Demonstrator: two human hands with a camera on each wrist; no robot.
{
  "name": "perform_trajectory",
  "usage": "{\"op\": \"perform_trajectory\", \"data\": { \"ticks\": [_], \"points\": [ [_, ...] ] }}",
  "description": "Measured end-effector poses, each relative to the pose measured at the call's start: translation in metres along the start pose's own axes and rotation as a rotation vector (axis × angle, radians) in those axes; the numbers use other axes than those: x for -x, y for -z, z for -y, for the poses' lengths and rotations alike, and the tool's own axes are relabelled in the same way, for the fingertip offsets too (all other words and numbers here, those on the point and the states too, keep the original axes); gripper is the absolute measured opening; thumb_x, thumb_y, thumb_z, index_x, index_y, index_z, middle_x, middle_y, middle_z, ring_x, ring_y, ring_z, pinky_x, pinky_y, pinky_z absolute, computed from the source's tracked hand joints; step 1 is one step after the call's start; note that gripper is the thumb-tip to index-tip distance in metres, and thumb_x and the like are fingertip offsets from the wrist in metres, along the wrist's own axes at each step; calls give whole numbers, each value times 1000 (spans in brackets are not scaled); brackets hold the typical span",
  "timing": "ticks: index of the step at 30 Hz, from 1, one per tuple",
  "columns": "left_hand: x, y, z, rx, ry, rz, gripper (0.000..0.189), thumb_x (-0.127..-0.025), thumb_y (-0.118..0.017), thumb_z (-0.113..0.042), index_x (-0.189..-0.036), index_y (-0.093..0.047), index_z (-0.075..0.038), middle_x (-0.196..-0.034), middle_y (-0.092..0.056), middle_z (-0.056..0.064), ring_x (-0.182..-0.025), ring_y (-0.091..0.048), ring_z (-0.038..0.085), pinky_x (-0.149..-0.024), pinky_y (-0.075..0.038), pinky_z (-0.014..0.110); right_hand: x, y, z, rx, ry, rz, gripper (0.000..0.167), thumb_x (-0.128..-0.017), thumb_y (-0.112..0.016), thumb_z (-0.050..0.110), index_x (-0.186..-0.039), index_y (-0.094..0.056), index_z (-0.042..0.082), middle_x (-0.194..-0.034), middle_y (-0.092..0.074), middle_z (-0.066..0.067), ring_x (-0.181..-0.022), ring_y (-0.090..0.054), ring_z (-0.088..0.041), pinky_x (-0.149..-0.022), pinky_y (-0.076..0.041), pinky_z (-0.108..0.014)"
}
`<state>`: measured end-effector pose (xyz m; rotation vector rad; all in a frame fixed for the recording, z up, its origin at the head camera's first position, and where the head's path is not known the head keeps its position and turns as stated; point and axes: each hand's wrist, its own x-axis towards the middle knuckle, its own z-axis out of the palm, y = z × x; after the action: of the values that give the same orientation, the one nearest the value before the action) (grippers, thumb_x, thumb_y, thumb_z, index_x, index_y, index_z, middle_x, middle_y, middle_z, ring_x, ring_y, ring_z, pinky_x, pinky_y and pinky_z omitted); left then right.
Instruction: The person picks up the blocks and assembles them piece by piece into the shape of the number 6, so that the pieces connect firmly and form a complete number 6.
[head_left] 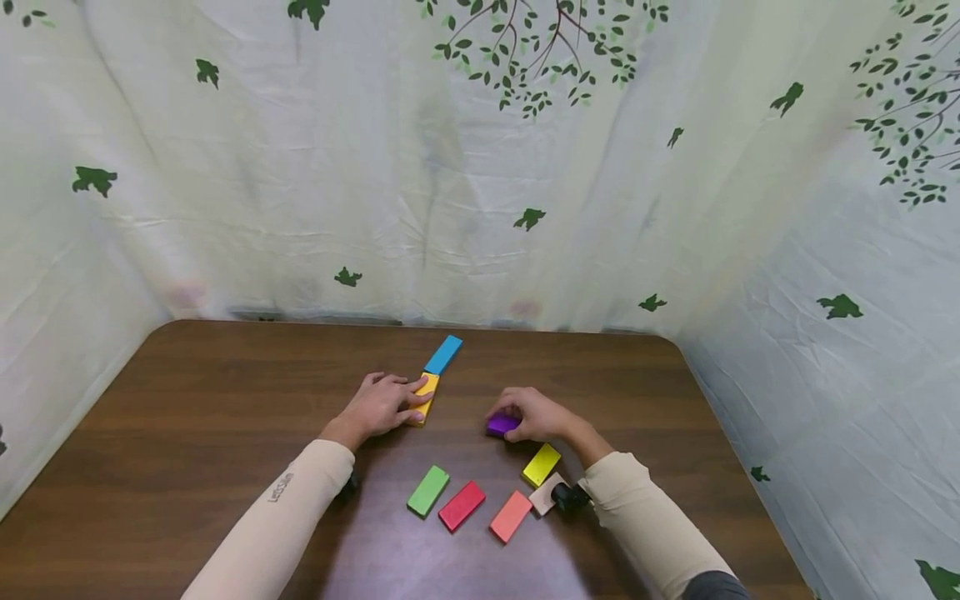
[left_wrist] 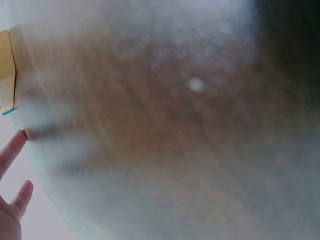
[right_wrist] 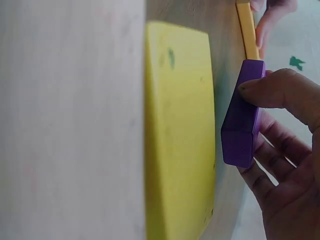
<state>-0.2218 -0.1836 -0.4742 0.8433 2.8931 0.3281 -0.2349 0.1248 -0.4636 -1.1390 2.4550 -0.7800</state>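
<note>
My left hand [head_left: 384, 403] lies over an orange-yellow block [head_left: 429, 388], its fingers extended across the top. At that block's far end lies a blue block [head_left: 442, 355], end to end with it. My right hand [head_left: 536, 413] holds a purple block [right_wrist: 245, 110] between thumb and fingers, low above or on the table; I cannot tell which. Nearest to that hand is a yellow block [head_left: 541, 465], large in the right wrist view. In the left wrist view, the orange-yellow block shows only at the left edge, with some fingers [left_wrist: 12, 150] of the left hand below it.
In front of the hands lie a green block [head_left: 428, 492], a red block [head_left: 461, 507], a coral block [head_left: 511, 517] and a pale wooden block [head_left: 546, 495], partly hidden by the right wrist camera [head_left: 570, 497]. The brown table [head_left: 225, 400] ends at a leaf-patterned curtain [head_left: 420, 208].
</note>
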Motion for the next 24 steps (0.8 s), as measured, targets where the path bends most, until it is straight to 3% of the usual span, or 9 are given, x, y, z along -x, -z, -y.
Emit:
{"op": "perform_trajectory", "data": {
  "ticks": [14, 24],
  "points": [
    [1, -3, 2, -1, -13, -24, 45, -89, -65, -37, -131, -62, -20, -145, -48, 6, -125, -49, 38, -101, -27, 63, -24, -8, 12, 35, 124, 27, 35, -80, -73, 5, -114, -70, 8, -109, -62, -2, -92, -53, -12, -79, -46, -23],
    [0, -2, 2, 8, -9, -20, 45, -90, -64, -37, -131, -62, -21, -145, -48, 5, -125, -48, 39, -101, -29, 62, -41, -15, 23, 56, 157, 51, 34, -79, -74, 6, -113, -70, 9, -106, -62, -1, -89, -52, -11, -79, -44, -22]
  ]
}}
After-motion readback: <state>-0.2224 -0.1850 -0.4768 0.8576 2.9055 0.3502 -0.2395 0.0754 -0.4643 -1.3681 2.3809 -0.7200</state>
